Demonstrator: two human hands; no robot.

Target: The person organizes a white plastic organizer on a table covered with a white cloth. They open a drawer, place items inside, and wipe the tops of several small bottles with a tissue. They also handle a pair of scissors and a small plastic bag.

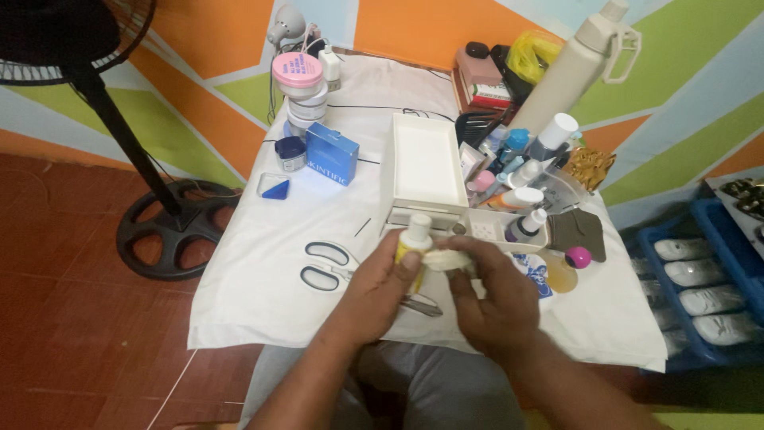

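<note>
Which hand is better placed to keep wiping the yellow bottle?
Right. The right hand already pinches the white cloth against the bottle; the left hand is wrapped around the bottle, holding it upright.

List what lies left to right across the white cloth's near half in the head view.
Scissors → left hand holding a yellow bottle → right hand with a white wipe → amber bottle with pink cap.

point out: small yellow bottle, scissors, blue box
small yellow bottle [416, 237]: head view, on its white cap above the left hand's fingers.
scissors [328, 267]: head view, on the handle loops, on the white cloth.
blue box [331, 154]: head view, on its top face.
</note>
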